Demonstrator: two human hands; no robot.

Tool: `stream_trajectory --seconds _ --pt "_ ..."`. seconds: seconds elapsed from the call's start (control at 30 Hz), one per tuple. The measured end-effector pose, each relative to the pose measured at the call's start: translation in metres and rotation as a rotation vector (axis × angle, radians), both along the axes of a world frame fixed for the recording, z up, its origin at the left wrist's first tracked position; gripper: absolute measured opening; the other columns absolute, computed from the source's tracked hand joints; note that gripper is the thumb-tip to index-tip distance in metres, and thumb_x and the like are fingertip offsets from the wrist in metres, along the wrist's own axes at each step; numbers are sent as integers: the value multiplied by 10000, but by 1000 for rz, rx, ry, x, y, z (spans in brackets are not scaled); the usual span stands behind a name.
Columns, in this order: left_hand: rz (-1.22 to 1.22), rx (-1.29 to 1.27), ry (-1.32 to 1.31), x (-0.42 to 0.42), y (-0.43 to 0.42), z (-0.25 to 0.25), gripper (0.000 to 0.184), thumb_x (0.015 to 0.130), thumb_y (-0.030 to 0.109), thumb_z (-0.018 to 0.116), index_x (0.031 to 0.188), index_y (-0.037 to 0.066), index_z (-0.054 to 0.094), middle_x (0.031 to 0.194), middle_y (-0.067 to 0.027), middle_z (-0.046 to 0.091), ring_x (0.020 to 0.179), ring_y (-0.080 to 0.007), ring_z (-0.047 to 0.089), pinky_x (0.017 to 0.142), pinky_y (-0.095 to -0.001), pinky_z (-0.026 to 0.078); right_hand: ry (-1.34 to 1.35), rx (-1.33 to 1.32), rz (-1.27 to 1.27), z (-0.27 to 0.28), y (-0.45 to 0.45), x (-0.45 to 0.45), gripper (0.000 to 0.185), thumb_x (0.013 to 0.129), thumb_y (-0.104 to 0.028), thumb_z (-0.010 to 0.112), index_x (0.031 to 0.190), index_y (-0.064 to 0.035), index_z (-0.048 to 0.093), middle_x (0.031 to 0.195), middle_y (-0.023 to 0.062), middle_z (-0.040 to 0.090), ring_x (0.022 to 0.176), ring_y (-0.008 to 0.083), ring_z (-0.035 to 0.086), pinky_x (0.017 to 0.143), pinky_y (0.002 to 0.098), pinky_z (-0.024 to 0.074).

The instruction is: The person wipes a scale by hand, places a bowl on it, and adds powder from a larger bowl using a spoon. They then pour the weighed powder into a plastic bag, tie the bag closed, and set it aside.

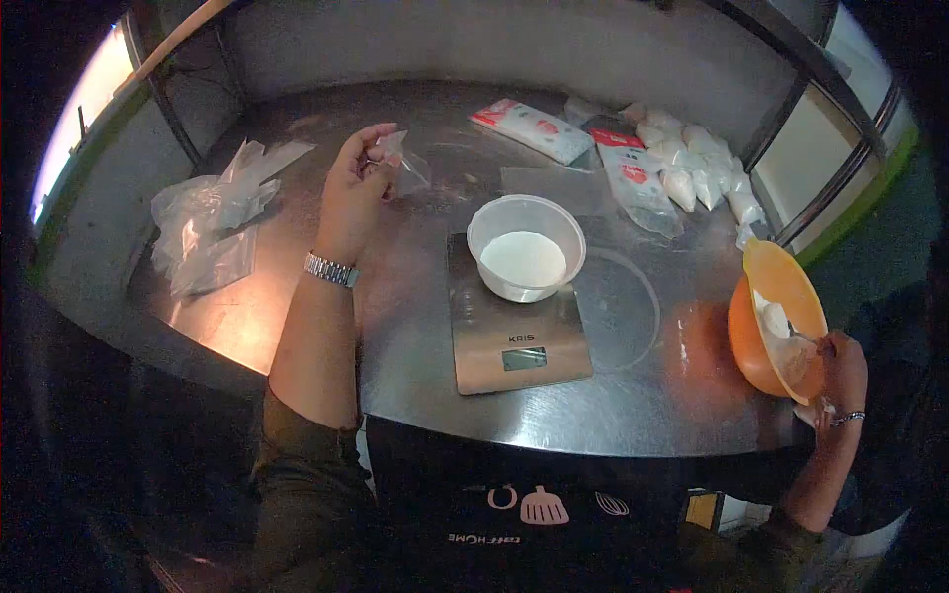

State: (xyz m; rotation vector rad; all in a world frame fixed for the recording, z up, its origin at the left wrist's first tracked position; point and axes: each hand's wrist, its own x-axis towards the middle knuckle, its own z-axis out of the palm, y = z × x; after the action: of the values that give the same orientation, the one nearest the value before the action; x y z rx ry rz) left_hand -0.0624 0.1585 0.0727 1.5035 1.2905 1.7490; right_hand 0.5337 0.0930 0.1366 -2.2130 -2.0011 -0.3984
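Note:
My left hand (358, 183), raised over the left-middle of the table, pinches a small clear plastic bag (407, 168). At the far right, my right hand (840, 371) is closed on what looks like the handle of a spoon (803, 338), its end reaching into a tilted orange bowl (753, 341). White powder (774, 318) lies inside that bowl. Between my hands stands a kitchen scale (519, 361) marked KRIS, bearing a round translucent plastic tub (484, 232) with white powder (522, 259) in it. The scale's display is too small to read.
Crumpled clear plastic bags (203, 232) lie at the left. Printed red-and-white packets (534, 130) and several filled bags of white powder (682, 163) are at the back right. A low wall (435, 49) and metal frame bars (845, 163) border the steel table (415, 326).

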Motion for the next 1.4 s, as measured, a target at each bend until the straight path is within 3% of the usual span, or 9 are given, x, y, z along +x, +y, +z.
stream_trajectory --seconds 0.27,0.33,0.43,0.5,0.57,0.83,1.0,1.1,1.4 --pt "49 -2 41 3 -3 2 339 823 -8 552 1156 51 537 827 21 502 660 -52 472 564 -206 416 162 21 123 2 10 43 145 805 -131 550 760 2 584 766 127 611 709 283 601 659 354 468" --pt "46 -6 38 2 -2 1 345 819 -13 546 1158 52 537 832 18 505 665 -54 479 568 -206 420 558 -5 104 13 13 44 202 856 -168 564 744 1 560 699 56 571 676 163 543 604 289 404" --pt "6 10 4 2 -1 0 345 819 -6 549 1159 52 536 831 16 512 675 -53 488 573 -207 427 462 8 289 32 25 44 219 888 -197 549 791 -1 562 712 48 559 675 142 531 633 271 414" --pt "28 3 51 5 -3 4 348 817 -1 553 1161 50 534 831 15 519 680 -54 491 577 -204 427 376 5 214 47 28 10 211 891 -217 564 860 -9 576 752 37 562 718 117 532 682 263 429" --pt "32 -6 43 4 -3 3 346 819 1 554 1162 49 533 832 15 522 681 -55 491 578 -201 425 586 172 278 52 36 -24 213 876 -222 591 896 -10 579 782 13 557 744 107 519 714 252 427" --pt "32 -33 18 5 -6 7 333 829 3 548 1159 49 535 839 10 532 677 -52 487 570 -197 416 561 -119 542 58 82 -170 261 880 -257 563 874 2 600 735 60 609 749 154 581 713 316 450" --pt "20 13 72 0 -1 3 339 831 -10 533 1165 48 528 842 7 536 687 -51 487 565 -196 416 156 -53 763 40 78 -253 253 863 -270 536 827 -34 621 765 167 616 711 326 596 654 395 467" --pt "18 35 55 2 -2 4 340 834 -6 530 1169 52 527 839 12 537 695 -52 489 566 -196 420 -69 15 748 37 70 -278 220 848 -242 533 802 -48 625 785 166 625 737 352 599 650 436 472" --pt "75 13 115 4 -5 7 341 832 4 533 1168 62 531 851 31 533 707 -48 492 570 -181 414 -106 130 756 28 70 -279 204 824 -218 548 763 -38 622 752 172 622 718 338 615 639 448 482"
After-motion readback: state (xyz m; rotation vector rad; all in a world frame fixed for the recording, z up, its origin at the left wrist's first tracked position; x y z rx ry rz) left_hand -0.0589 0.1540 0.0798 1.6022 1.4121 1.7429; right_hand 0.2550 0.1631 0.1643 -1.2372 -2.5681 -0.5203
